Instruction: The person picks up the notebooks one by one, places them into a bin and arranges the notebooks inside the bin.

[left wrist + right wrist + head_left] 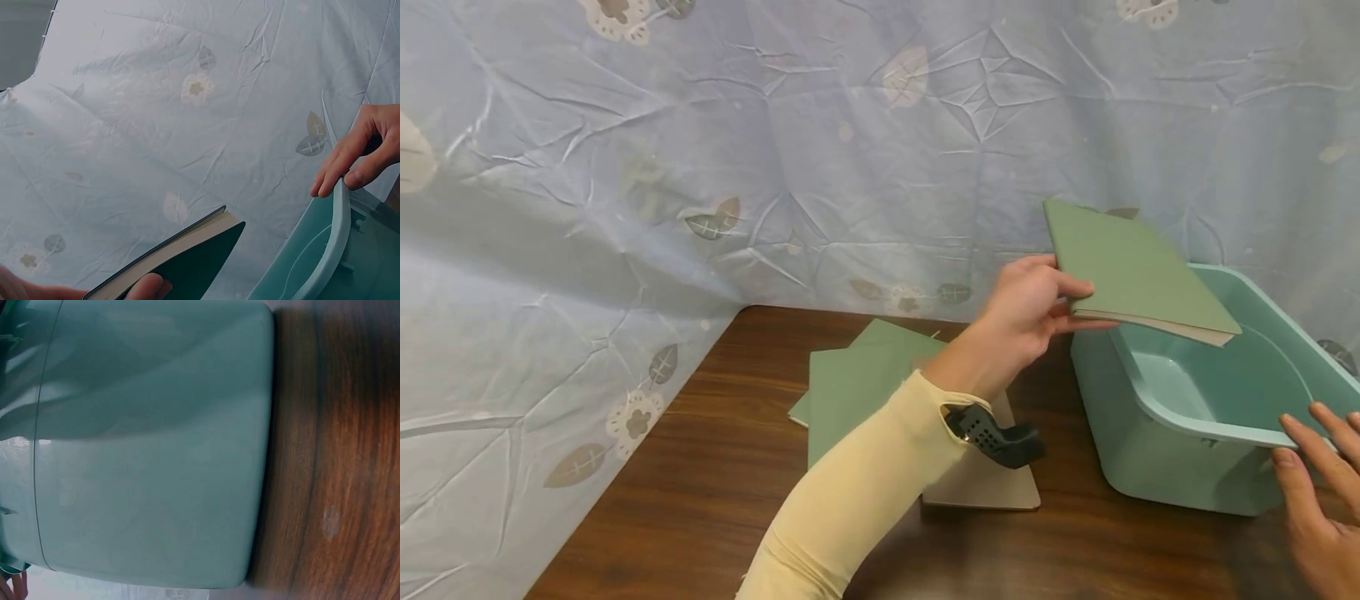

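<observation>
My left hand (1026,304) pinches a green notebook (1138,271) near its lower left corner, thumb on the cover and fingers underneath. The notebook is tilted and overlaps the far left part of a teal plastic bin (1180,458) in the head view. Its cream page edges face the camera in the left wrist view. At the bin's near right, my right hand (1326,500) holds the rim. In the left wrist view, the right fingers (337,164) lie over one side of the rim with the thumb at the other. The right wrist view shows mostly the bin's outer wall (150,456).
Green notebooks (842,383) lie overlapped on the dark wooden table (700,475), partly hidden by my left forearm. A beige notebook (985,487) pokes out beside them. A patterned pale cloth (820,167) hangs behind the table and along its left side.
</observation>
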`<state>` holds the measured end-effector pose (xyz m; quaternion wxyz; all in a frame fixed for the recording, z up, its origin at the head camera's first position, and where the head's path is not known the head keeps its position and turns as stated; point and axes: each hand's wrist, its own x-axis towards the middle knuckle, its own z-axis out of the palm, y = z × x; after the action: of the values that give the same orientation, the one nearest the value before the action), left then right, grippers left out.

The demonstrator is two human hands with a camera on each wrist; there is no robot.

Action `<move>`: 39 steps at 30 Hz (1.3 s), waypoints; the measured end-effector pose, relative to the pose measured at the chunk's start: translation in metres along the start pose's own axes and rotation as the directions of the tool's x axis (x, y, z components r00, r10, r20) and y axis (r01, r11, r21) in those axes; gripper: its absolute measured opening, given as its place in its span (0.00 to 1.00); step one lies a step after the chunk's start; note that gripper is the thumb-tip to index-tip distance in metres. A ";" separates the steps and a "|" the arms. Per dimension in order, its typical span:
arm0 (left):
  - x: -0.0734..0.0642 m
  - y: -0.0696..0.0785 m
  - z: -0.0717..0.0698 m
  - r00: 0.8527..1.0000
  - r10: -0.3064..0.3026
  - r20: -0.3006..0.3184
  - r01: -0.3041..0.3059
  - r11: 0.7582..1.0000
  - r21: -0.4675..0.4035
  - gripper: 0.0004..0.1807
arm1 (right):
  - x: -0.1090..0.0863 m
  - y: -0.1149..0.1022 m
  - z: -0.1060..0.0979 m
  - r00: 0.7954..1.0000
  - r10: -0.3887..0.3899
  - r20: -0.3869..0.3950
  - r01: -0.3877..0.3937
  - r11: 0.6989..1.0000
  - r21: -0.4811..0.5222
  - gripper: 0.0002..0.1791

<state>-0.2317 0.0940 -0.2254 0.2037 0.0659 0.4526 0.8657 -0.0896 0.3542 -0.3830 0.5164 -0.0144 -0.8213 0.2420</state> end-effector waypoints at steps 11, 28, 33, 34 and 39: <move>0.008 -0.014 0.011 0.998 -0.034 -0.050 0.034 0.999 -0.001 0.19 | -0.004 -0.001 0.000 0.999 0.043 0.002 -0.043 0.999 -0.017 0.20; 0.015 -0.027 0.029 0.985 -0.048 -0.163 0.050 0.999 0.009 0.24 | -0.009 -0.003 0.005 0.997 -0.001 -0.075 0.008 0.995 0.096 0.20; 0.022 -0.029 0.031 0.980 -0.027 -0.196 0.033 0.999 0.026 0.24 | -0.008 -0.005 0.002 1.000 0.003 -0.029 -0.003 1.000 0.029 0.21; 0.024 -0.030 0.031 0.979 -0.031 -0.201 0.036 0.999 0.020 0.24 | -0.008 -0.006 0.001 1.000 0.011 -0.020 -0.010 1.000 0.018 0.20; 0.029 -0.035 0.032 0.974 -0.056 -0.218 0.057 0.998 -0.002 0.24 | -0.010 -0.008 0.000 0.997 0.074 0.006 -0.074 0.997 -0.031 0.19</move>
<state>-0.2381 0.1479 -0.2366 0.1772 -0.0416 0.4756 0.8606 -0.0830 0.3443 -0.3878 0.5037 -0.0520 -0.8258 0.2482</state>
